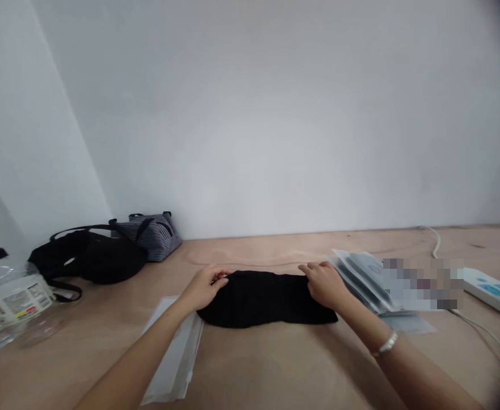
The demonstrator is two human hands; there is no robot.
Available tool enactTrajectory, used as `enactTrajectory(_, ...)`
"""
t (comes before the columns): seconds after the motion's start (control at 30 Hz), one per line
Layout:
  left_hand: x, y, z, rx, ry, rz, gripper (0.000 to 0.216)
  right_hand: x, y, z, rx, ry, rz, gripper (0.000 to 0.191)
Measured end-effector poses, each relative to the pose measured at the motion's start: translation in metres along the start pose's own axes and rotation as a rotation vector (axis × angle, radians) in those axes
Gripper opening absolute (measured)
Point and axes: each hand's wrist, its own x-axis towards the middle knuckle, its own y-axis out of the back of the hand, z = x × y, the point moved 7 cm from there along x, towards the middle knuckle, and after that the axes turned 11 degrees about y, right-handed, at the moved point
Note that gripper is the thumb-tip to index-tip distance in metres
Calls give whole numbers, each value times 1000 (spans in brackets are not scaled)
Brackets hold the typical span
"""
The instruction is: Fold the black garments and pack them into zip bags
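While a person's left hand (203,287) and right hand (324,285) rest open at opposite ends of a folded black garment (267,300), well apart, it lies on a pale plywood worktop (250,367) just beside a white plastic sleeve (175,353). Clear packets (361,279) are stacked to the right near a white power strip (487,290), while a striped bag (150,236) and a black bag (105,259) sit against a white wall (275,114), with a plastic jar (11,302) at far left.
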Motion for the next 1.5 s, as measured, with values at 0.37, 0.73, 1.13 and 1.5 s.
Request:
enactTrajectory(0.37, -98, -23, 21, -192, -23, -716, 27, -101, 11, -45, 599, 114, -413, 37)
enactTrajectory(0.73, -86, -93, 26, 281, -55, -223, 54, -43, -47, -69, 438, 115, -132, 63)
enactTrajectory(1.13, -87, -100, 20, 338, -52, -198, 56, -57, 20, 50, 64, -275, 260, 36)
enactTrajectory(1.5, -86, -102, 22, 319, -63, -188, 55, -101, -20, 178, 262, -701, 162, 49)
